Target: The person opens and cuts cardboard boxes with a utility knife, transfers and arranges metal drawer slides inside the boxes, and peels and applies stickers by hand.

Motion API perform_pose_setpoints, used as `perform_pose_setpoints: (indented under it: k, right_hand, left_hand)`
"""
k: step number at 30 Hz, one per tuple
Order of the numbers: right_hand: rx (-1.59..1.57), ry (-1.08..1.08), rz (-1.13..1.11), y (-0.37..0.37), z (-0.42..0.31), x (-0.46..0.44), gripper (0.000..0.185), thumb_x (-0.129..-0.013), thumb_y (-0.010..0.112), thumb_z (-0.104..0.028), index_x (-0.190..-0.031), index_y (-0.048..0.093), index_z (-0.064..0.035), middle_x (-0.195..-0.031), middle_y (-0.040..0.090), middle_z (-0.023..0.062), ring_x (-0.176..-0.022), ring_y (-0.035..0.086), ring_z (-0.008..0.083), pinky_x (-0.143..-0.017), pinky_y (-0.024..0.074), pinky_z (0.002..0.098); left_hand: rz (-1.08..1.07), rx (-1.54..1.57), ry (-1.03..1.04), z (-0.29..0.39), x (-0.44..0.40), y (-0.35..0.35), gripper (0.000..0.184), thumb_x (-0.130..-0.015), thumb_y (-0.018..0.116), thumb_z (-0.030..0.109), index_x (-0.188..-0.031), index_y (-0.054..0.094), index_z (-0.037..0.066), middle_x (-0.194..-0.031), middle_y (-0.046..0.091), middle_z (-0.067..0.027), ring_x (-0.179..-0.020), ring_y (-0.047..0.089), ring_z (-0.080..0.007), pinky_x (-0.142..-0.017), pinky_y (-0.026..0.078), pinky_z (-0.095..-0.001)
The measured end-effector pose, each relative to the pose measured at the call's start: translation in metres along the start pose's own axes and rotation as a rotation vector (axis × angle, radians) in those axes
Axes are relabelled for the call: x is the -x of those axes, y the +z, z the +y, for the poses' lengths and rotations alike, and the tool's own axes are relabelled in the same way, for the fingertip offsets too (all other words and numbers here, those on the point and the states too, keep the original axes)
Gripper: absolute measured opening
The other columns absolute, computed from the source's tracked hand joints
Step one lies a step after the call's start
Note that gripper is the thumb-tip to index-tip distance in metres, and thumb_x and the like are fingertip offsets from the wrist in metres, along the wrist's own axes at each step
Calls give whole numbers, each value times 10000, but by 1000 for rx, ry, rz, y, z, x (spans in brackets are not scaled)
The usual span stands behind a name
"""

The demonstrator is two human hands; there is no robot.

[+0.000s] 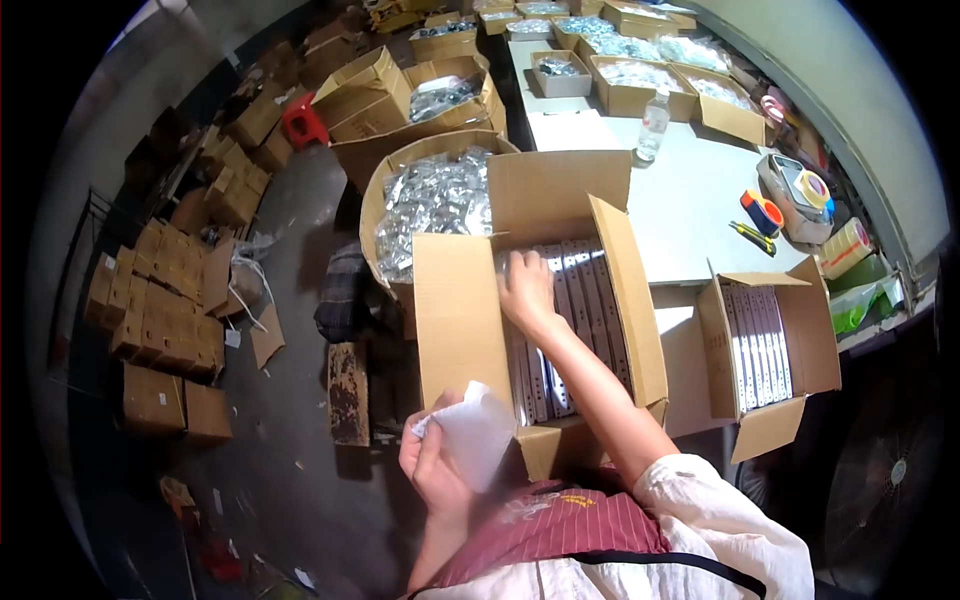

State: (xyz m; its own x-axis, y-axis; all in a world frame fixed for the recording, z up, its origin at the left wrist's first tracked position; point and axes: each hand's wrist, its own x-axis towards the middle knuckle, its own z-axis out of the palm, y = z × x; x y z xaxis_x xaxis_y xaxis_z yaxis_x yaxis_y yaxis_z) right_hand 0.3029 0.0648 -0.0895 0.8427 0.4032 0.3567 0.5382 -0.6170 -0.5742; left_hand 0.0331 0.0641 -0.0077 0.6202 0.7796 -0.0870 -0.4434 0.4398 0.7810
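An open cardboard box [458, 330] stands in front of me, its flaps folded out. Inside it are several long flat pieces with rows of holes [592, 300], packed side by side. My right hand [527, 287] reaches into the far left corner of this box, fingers curled downward. What its fingertips grip, if anything, is hidden. Held low at the box's near left corner, my left hand [437, 468] is closed on white paper [478, 435], which hangs bent from the fingers.
To the right, a smaller carton [790, 345] holds similar pieces. A carton of clear packets [440, 205] stands behind on the left. The white table [690, 215] bears a water bottle [653, 125], a tape dispenser [762, 211] and a yellow cutter [752, 238]. Stacked boxes [165, 300] line the left.
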Motion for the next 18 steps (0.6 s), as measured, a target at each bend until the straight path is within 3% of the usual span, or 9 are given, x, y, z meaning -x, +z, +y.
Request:
perform_pose_setpoints:
  k: [5, 8, 11, 15, 18]
  right_hand:
    - [42, -35, 121, 10, 2, -18, 254, -753, 673, -84, -982, 594, -9, -1066, 566, 183, -1043, 526, 377, -891, 432, 479]
    - [-141, -86, 161, -8, -1, -14, 251, -709, 671, -31, -947, 591, -44, -1062, 562, 179, -1031, 521, 378, -891, 434, 473]
    - [-169, -294, 242, -1, 5, -7, 270, -692, 662, 1, -946, 598, -61, -1065, 559, 182, -1026, 517, 387, -891, 439, 474]
    - [-214, 41, 149, -3, 14, -10, 252, -753, 760, -126, -908, 610, 3, -1092, 577, 201, -1047, 525, 396, -910, 446, 471]
    - [-94, 40, 90, -3, 8, -18, 301, -780, 768, -211, -948, 638, 3, -1063, 609, 196, -1050, 537, 384, -919, 442, 479]
  left_hand:
    - [17, 17, -18, 0, 0, 1, 155, -1010, 511, 108, -1086, 601, 8, -1238, 650, -225, -1084, 661, -264, -968, 537, -405]
    - [25, 22, -21, 1, 0, 1, 160, -1009, 518, 114, -1091, 605, 8, -1233, 653, -220, -1080, 662, -257, -971, 530, -399]
    - [30, 19, -13, 2, -1, 5, 166, -1011, 520, 125, -1079, 610, 3, -1207, 665, -209, -1075, 663, -251, -973, 523, -392]
    - [39, 31, -19, 3, -2, 6, 176, -1013, 519, 132, -1063, 614, -8, -1164, 681, -192, -1064, 664, -246, -967, 523, -382]
    - [45, -11, -8, 0, -1, 4, 178, -1011, 520, 132, -1056, 614, -13, -1153, 684, -182, -1059, 665, -244, -961, 522, -375]
